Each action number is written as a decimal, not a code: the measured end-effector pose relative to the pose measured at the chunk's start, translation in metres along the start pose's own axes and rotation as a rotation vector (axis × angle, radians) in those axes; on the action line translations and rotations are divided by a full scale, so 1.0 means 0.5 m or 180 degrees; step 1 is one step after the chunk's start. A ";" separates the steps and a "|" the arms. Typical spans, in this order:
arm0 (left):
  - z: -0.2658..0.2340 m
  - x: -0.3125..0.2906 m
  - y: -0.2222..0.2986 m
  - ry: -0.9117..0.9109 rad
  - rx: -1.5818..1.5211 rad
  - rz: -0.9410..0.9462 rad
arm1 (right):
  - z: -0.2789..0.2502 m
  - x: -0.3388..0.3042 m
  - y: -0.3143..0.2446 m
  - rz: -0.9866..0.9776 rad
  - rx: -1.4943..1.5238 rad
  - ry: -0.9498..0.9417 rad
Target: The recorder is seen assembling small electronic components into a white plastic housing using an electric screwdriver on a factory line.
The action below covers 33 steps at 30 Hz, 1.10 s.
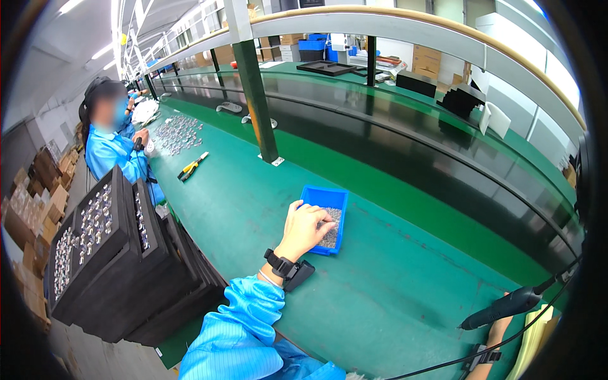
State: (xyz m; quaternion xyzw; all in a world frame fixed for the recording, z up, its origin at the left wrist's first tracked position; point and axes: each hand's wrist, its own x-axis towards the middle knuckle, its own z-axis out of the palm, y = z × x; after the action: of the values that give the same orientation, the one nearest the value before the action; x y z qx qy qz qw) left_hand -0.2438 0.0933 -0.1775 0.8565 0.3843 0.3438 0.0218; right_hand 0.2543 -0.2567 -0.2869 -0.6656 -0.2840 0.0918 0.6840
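Note:
My left hand [305,229] reaches over the blue plastic bin [342,201] on the green bench. Its fingers are bent together at the small grey metal pieces [329,237] inside; whatever they pinch is too small to make out. At the lower right, my right hand [500,328] lies behind a dark electric screwdriver [503,308], whose tip points left. The tool covers most of that hand, so its fingers are hidden and I cannot see whether it grips the tool.
Stacked black foam trays [120,253] with shiny parts stand at the left. Yellow-and-black pliers [192,168] lie on the bench, before many loose small parts [177,134]. A co-worker in blue [117,149] sits beyond. A green post [256,104] rises beside the dark conveyor [380,130]. A cable [468,360] crosses lower right.

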 end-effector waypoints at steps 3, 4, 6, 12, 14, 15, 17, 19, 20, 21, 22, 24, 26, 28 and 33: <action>0.000 0.000 -0.001 -0.0006 0.0048 0.0017 | 0.018 -0.007 -0.028 -0.0139 -0.0257 -0.0054; 0.000 0.000 -0.001 -0.0001 0.0082 0.0006 | -0.004 0.007 0.009 -0.0263 -0.0214 -0.0081; -0.001 -0.001 0.000 -0.0023 0.0071 0.0008 | -0.009 0.001 -0.004 -0.0027 -0.0094 -0.0156; -0.005 -0.006 0.005 -0.0100 0.0042 -0.0046 | 0.001 0.002 0.007 0.0037 0.0293 0.0141; -0.004 -0.010 0.004 -0.0093 0.0042 -0.0044 | 0.008 -0.003 -0.002 -0.0007 0.0199 0.0007; -0.004 -0.008 0.003 -0.0097 0.0053 -0.0063 | 0.011 0.000 -0.003 -0.0063 0.0108 -0.0137; 0.000 -0.006 -0.002 -0.0115 0.0068 -0.0092 | 0.016 0.007 0.003 0.0134 0.0155 -0.0144; -0.004 -0.002 0.003 -0.0063 0.0066 -0.0073 | 0.010 0.002 -0.013 0.0187 0.0250 -0.0132; -0.005 0.002 0.005 -0.0042 0.0049 -0.0049 | 0.010 -0.001 -0.023 0.0160 0.0250 -0.0109; -0.003 0.003 0.002 -0.0072 0.0059 -0.0071 | 0.019 0.000 -0.025 0.0159 0.0230 -0.0066; -0.001 0.006 -0.001 -0.0097 0.0069 -0.0087 | 0.025 0.003 -0.025 0.0153 0.0212 -0.0019; 0.000 0.009 -0.003 -0.0105 0.0074 -0.0095 | 0.017 0.015 0.004 0.0044 0.0223 0.0051; -0.002 0.012 -0.003 -0.0100 0.0081 -0.0094 | 0.008 0.022 0.022 -0.0078 0.0242 0.0126; 0.003 0.006 -0.004 -0.0081 0.0067 -0.0077 | 0.024 0.007 -0.003 -0.0057 0.0235 0.0197; -0.004 -0.003 0.004 -0.0041 -0.0035 -0.0054 | -0.005 -0.003 -0.001 0.0016 -0.0046 -0.0052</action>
State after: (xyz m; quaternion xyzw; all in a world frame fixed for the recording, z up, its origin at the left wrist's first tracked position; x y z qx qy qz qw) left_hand -0.2446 0.0904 -0.1765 0.8553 0.3895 0.3401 0.0318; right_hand 0.2541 -0.2597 -0.2867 -0.6704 -0.2886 0.0969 0.6766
